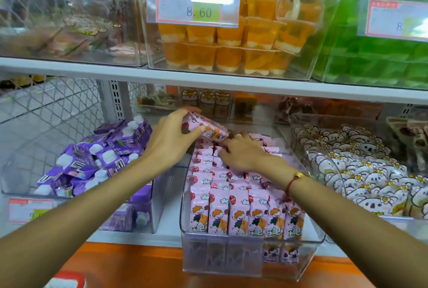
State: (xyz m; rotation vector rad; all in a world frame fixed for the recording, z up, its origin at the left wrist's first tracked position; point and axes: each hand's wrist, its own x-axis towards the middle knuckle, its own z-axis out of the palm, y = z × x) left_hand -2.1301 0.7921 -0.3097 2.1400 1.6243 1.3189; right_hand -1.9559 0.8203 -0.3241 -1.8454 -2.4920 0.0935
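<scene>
Left hand (171, 139) fingers pinch pack (209, 130), long axis tilted down-right, over bin (254, 240) rear; right hand (240, 152) just below, fingers bent on rows (231, 187), grip unclear.

The lower shelf (170, 223) is carrying three clear bins side by side: a purple-pack bin (14, 172) at left, a pink-pack bin (231, 262) in the middle and a koala-pack bin (298, 125) at right. The upper shelf (69, 69) is bearing an orange-cup bin (301, 65) and a green bin (335, 72).
</scene>
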